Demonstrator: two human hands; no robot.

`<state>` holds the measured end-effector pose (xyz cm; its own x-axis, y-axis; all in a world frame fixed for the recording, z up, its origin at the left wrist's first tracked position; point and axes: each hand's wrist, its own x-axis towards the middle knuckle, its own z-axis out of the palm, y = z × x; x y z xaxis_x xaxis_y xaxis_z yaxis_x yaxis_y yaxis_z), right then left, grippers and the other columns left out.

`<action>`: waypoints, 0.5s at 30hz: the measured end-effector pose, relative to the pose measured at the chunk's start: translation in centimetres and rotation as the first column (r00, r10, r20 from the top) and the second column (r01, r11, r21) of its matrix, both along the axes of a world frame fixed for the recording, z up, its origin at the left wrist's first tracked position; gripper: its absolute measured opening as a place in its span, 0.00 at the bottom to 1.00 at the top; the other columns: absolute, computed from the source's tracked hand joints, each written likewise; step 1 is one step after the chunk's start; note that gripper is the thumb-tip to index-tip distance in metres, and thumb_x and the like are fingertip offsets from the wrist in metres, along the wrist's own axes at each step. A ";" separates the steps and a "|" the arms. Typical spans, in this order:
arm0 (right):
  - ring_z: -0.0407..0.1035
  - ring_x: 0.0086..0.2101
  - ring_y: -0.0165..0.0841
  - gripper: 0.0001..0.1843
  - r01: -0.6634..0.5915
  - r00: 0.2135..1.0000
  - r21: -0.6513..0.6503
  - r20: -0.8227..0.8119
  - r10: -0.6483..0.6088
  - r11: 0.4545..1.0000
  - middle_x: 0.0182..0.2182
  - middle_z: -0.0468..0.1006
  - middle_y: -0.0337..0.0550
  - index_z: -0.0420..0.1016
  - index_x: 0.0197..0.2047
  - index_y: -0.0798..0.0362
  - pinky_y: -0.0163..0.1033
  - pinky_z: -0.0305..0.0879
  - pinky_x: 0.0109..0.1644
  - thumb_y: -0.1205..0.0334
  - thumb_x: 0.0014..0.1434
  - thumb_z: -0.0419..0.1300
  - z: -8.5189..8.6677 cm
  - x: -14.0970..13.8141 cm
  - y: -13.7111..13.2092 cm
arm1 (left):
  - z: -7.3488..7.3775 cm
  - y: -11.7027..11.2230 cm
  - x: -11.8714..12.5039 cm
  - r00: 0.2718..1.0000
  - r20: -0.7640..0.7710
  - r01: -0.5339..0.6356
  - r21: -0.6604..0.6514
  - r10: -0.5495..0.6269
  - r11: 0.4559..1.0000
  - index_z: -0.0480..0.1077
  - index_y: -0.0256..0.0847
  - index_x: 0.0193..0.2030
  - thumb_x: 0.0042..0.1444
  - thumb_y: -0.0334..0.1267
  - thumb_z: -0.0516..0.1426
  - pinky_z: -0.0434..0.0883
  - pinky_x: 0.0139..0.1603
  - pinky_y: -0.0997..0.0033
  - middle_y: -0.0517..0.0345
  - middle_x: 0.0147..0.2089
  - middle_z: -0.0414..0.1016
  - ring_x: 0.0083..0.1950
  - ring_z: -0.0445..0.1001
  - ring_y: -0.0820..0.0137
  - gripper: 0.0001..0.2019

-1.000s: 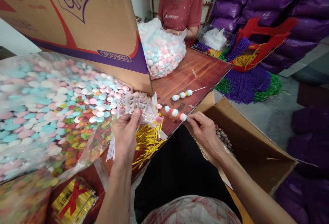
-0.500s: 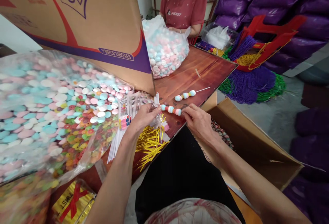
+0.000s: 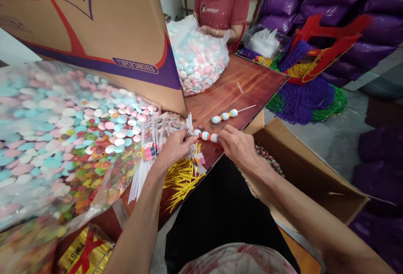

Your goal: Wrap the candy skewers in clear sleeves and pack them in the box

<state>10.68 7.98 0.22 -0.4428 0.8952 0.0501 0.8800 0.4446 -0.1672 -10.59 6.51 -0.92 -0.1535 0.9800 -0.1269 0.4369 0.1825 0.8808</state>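
Note:
Between my two hands is a candy skewer (image 3: 205,136), a row of pastel marshmallow-like pieces and red-orange ones. My left hand (image 3: 176,148) pinches crinkled clear plastic at the skewer's left end; whether it also grips the stick is hidden. My right hand (image 3: 237,146) has its fingers closed on the skewer's right end. Just beyond lies a second candy skewer (image 3: 224,116), its bare white stick pointing right. Gold twist ties (image 3: 181,179) are spread below my left hand. Printed clear wrappers (image 3: 149,150) and white sticks (image 3: 140,179) lie left of it.
A large bag of pastel candies and gummy rings (image 3: 56,135) covers the left. Behind stands a tall carton (image 3: 110,26). Across the table (image 3: 252,76), a person in a red shirt sits by another candy bag (image 3: 204,56). An open cardboard box (image 3: 302,173) is at my right.
The view has shifted slightly, moving everything a little left in the picture. My hands keep the skewer between them, the right hand's fingers slightly closer to the left hand.

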 end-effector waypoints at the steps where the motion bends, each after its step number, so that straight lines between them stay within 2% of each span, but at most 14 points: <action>1: 0.67 0.33 0.32 0.13 0.003 1.000 0.000 0.015 -0.003 1.000 0.39 0.75 0.44 0.76 0.39 0.51 0.39 0.43 0.28 0.63 0.69 0.50 0.0 -0.3 -0.2 | 0.1 0.0 0.1 1.000 -0.022 0.000 -0.001 0.000 1.000 0.71 0.41 0.24 0.45 0.44 0.65 0.56 0.29 0.70 0.62 0.20 0.66 0.25 0.61 0.69 0.11; 5: 0.66 0.29 0.31 0.14 0.038 0.998 0.032 0.052 -0.040 0.999 0.39 0.74 0.46 0.75 0.42 0.52 0.40 0.40 0.27 0.63 0.70 0.48 -0.2 -1.6 -1.8 | 0.6 -0.1 0.8 0.982 -0.189 0.022 -0.005 -0.023 1.000 0.64 0.42 0.19 0.49 0.44 0.61 0.51 0.28 0.69 0.62 0.18 0.62 0.23 0.58 0.71 0.15; 8: 0.65 0.28 0.31 0.18 0.058 0.997 0.058 0.049 -0.061 0.997 0.38 0.73 0.47 0.74 0.43 0.53 0.41 0.39 0.27 0.63 0.72 0.43 -0.4 -2.7 -3.0 | 0.7 -0.3 1.2 0.967 -0.255 0.010 0.027 -0.003 1.000 0.58 0.43 0.17 0.51 0.44 0.61 0.50 0.27 0.68 0.63 0.17 0.60 0.23 0.57 0.71 0.19; 15: 0.67 0.28 0.30 0.15 0.106 0.994 -0.058 0.025 -0.105 0.993 0.41 0.74 0.46 0.74 0.43 0.52 0.39 0.40 0.26 0.62 0.71 0.46 0.0 -3.4 -3.1 | 0.4 -0.3 1.6 0.955 -0.297 0.043 0.052 -0.025 0.998 0.57 0.44 0.18 0.53 0.41 0.60 0.50 0.29 0.68 0.63 0.18 0.59 0.22 0.56 0.71 0.19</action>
<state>7.28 4.91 0.21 -0.3459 0.9382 -0.0125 0.9252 0.3389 -0.1707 -8.99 6.21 -0.51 -0.1421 0.9895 -0.0246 0.6845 0.1162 0.7197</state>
